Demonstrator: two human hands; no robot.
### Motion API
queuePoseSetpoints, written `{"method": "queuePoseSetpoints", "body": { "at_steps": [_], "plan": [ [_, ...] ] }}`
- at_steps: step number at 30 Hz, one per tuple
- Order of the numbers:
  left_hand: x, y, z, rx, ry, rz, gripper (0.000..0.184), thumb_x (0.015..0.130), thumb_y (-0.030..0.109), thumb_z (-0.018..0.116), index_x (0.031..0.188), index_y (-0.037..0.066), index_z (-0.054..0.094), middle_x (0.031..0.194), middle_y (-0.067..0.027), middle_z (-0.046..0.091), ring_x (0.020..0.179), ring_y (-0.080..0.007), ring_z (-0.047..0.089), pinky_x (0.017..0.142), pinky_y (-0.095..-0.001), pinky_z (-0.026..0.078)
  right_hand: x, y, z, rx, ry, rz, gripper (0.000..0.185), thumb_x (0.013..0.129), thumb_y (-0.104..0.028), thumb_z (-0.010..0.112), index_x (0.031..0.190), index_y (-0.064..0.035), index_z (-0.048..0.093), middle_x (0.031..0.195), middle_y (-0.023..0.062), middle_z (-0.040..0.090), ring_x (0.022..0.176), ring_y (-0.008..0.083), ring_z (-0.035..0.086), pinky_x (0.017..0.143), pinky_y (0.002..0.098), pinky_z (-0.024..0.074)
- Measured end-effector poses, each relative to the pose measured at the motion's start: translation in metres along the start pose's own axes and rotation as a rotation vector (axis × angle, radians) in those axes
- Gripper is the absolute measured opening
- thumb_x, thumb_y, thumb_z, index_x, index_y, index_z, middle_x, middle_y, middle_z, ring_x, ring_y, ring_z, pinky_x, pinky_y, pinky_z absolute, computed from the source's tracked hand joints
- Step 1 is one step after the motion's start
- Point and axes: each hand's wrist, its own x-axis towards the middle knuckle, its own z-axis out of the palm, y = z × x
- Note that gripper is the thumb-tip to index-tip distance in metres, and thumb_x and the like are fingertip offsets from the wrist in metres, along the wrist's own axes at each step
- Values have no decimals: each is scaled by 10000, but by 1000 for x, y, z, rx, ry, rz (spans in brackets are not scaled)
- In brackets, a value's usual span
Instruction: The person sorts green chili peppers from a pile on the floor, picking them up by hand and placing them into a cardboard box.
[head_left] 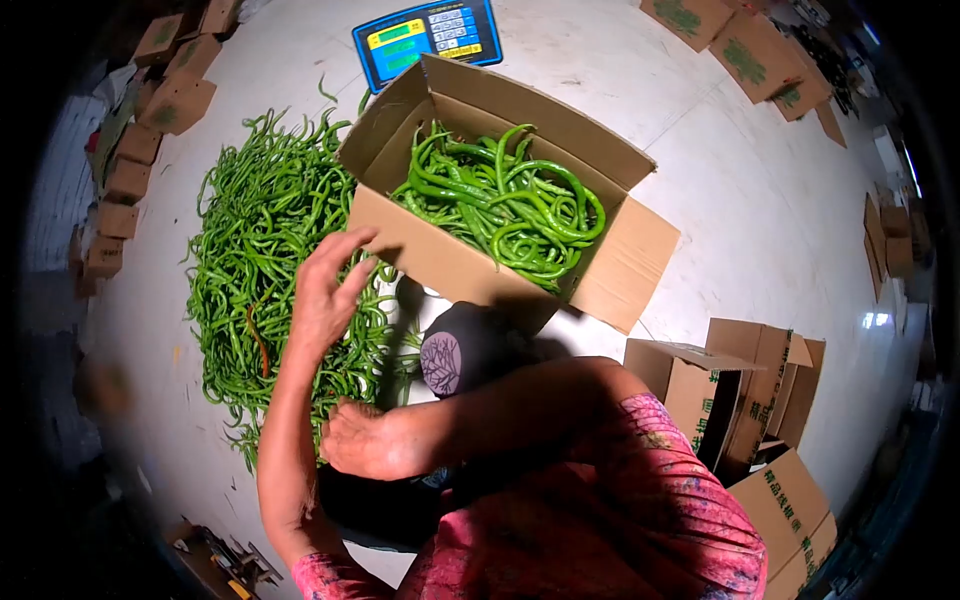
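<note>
A big heap of long green chili peppers [270, 230] lies on the floor at the left. Beside it stands an open cardboard box [430, 245] with more long, curled green peppers [500, 190] inside. My left hand [332, 285] is over the heap by the box's near left corner, fingers apart and nothing in them. Reaching across my body, my right hand [368, 440] is low over the heap's near edge with its fingers curled in; what they hold, if anything, is hidden.
A blue scale display [428, 42] stands behind the box. Opened cartons [690, 395] are at my right, and a flattened one [785, 510] lies nearer. More boxes line the left [128, 180] and far right [745, 55]. My dark-clad knee [480, 345] is close to the box.
</note>
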Motion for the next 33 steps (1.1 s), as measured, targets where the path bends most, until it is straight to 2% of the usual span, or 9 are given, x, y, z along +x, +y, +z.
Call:
{"method": "queuePoseSetpoints", "body": {
  "at_steps": [6, 8, 10, 11, 13, 16, 20, 30, 33],
  "plan": [
    [-105, -101, -21, -429, 188, -625, 401, 893, 220, 649, 1208, -19, 580, 986, -50, 660, 869, -119, 594, 756, -248, 470, -2, -12, 8, 54, -231, 79, 322, 804, -254, 464, 961, 15, 545, 909, 133, 547, 887, 262, 561, 882, 404, 444],
    [-149, -147, -18, -497, 200, -694, 406, 891, 222, 650, 1211, -19, 578, 959, -43, 649, 839, -116, 587, 716, -249, 470, -5, -9, 25, 181, -343, 4, 168, 816, -169, 491, 845, -10, 539, 843, 119, 561, 778, 247, 581, 722, 365, 483],
    [-183, -166, -21, -400, 175, -777, 382, 892, 188, 628, 1206, -22, 574, 949, -39, 637, 810, -98, 567, 692, -246, 462, 24, -1, 29, 654, -932, 139, 128, 827, -111, 531, 869, 9, 546, 786, 121, 548, 682, 258, 563, 596, 373, 469],
    [-208, -191, -21, -372, 189, -749, 369, 891, 175, 617, 1198, -26, 577, 951, -32, 636, 804, -90, 562, 700, -244, 460, 20, 16, 23, 762, -606, 137, 110, 833, -83, 558, 866, 22, 553, 780, 137, 556, 678, 278, 571, 573, 384, 462],
    [-249, -215, -18, -337, 286, -805, 348, 886, 164, 604, 1172, -34, 592, 943, -18, 636, 800, -103, 570, 717, -253, 468, 7, 42, 10, 624, -132, 140, 156, 861, -48, 610, 987, 43, 597, 823, 161, 596, 737, 320, 601, 593, 404, 468],
    [-317, -270, 9, -350, 503, -946, 354, 802, 146, 614, 1127, 8, 628, 859, -102, 689, 761, -150, 631, 708, -283, 493, 19, 69, -4, 762, -476, 495, 362, 877, -138, 586, 1226, -45, 564, 1092, 173, 629, 1040, 337, 588, 923, 400, 468],
    [-348, -256, 41, 321, 108, -1101, 308, 767, 193, 646, 1067, 127, 667, 977, -190, 683, 905, -339, 667, 821, -394, 523, 43, 76, 0, 677, -792, 456, 392, 820, -103, 647, 1187, -3, 555, 1048, 187, 627, 967, 391, 585, 828, 443, 478],
    [-313, -244, 204, 156, 248, -903, 235, 802, 149, 609, 1022, 108, 681, 1028, -193, 669, 975, -371, 645, 860, -474, 507, 92, 65, 12, 661, -960, 392, 373, 861, -128, 635, 1200, 3, 549, 955, 208, 622, 857, 416, 587, 753, 463, 464],
    [-298, -232, 219, 390, 6, -747, 259, 773, 140, 573, 1016, 84, 642, 1052, -183, 625, 1007, -370, 589, 851, -480, 483, 65, 70, 26, 570, -1041, 473, 347, 871, -122, 625, 1189, -4, 552, 952, 219, 623, 848, 423, 591, 750, 464, 465]
  ]
}}
